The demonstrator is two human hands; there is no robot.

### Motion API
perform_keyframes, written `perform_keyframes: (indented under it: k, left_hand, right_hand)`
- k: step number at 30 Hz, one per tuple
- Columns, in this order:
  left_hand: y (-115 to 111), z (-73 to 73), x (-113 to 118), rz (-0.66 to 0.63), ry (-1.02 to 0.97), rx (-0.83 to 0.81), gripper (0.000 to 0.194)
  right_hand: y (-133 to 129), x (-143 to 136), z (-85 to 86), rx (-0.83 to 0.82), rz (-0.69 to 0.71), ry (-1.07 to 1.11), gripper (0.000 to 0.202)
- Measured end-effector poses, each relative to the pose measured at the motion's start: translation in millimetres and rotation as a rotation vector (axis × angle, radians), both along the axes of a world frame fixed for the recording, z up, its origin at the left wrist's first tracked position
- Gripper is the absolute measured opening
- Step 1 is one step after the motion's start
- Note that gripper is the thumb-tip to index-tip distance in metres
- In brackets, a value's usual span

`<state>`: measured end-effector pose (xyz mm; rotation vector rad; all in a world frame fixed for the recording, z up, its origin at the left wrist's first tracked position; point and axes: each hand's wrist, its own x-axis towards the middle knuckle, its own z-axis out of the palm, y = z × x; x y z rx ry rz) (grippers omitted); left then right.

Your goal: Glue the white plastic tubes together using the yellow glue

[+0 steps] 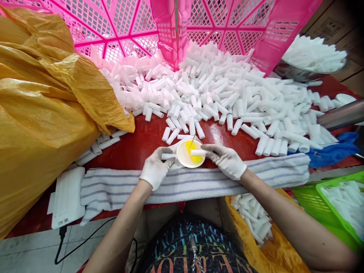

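Both hands wear thin white gloves. In my left hand (158, 167) a short white plastic tube (168, 156) is pinched between thumb and fingers, just left of a small white bowl (180, 160). Yellow liquid (195, 157) lies in the bowl, and a thin stick (193, 138) leans up out of it. My right hand (226, 159) grips another white tube (198, 152), whose far end is over the yellow liquid; whether it touches the liquid I cannot tell. Several loose white tubes (172, 136) lie just behind the bowl.
A big heap of white tubes (216, 87) covers the red table (136, 142) before pink baskets (176, 34). An orange sack (42, 125) bulges at left. A striped towel (196, 185) lines the front edge; a white power bank (68, 197), metal bowl (307, 72) and green basket (313, 201) stand around.
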<state>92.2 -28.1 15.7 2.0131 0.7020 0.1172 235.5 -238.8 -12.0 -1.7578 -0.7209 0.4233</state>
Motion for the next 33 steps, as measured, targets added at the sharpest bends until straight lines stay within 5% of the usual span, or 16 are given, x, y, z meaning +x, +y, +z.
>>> perform_keyframes:
  k: [4, 8, 12, 18, 22, 26, 29, 33]
  left_hand:
    - [0, 2.4, -1, -0.059, 0.047, 0.076, 0.025]
    - [2, 3.6, -4, -0.126, 0.047, 0.115, 0.028]
    - [3, 2.8, -5, -0.135, 0.01, 0.104, 0.03]
    - [-4, 9.1, -9, 0.096, -0.087, -0.214, 0.034]
    - [-25, 19.2, -6, 0.044, -0.144, -0.49, 0.041]
    - [-47, 27.1, 0, -0.018, -0.162, -0.542, 0.038]
    - [-53, 30.4, 2, -0.068, -0.147, -0.541, 0.038]
    - [-59, 33.0, 3, -0.277, 0.059, -0.389, 0.043]
  right_hand:
    - [-2, -2, 0.8, 0.082, 0.025, -0.168, 0.021]
    - [-3, -5, 0.5, 0.028, 0.05, -0.097, 0.033]
    - [1, -13, 1.9, 0.079, 0.03, -0.04, 0.019]
    - [-9, -25, 19.6, 0.093, -0.067, 0.1, 0.021]
    - [-16, -28, 34.2, 0.08, -0.205, 0.313, 0.035]
    - [-11, -28, 40.1, 0.008, -0.152, 0.494, 0.043]
    - [-10, -31, 43.8, -0.064, -0.145, 0.353, 0.04]
    - [-16, -42, 53.2, -0.174, 0.004, -0.239, 0.026]
